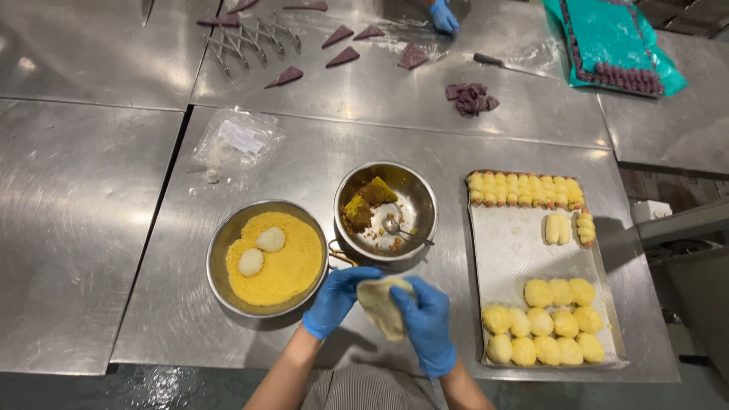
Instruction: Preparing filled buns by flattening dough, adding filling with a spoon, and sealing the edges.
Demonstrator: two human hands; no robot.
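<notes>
Both gloved hands meet at 6 o'clock over the table (471,144) edge, sharing one flat piece of dough (382,305). Left hand (334,298) in a blue glove cups the dough from the 9 o'clock side, fingers curled under its rim. Right hand (427,323), also in blue, grips it from 3 o'clock, thumb pressed onto the top. The dough is pale, roughly round and held just off the steel.

At 12 o'clock from the hands, just beside them, stands a steel bowl (419,199) with brownish filling (366,203) and a spoon (404,230) lying inside. At 10 o'clock sits a pan (222,244) of yellow crumbs (292,262) with two pale balls (260,250) resting on them. At 3 o'clock lies a tray (512,250), with coated yellow balls (543,323) grouped at its near end and a row of yellow pieces (525,189) along its far end.

Far off at 12 o'clock, purple dough triangles (343,56), a metal cutter (250,36) and a knife (493,61) lie on the table, and another person's blue-gloved hand (443,15) rests there. A clear plastic bag (237,144) lies at 11 o'clock.
</notes>
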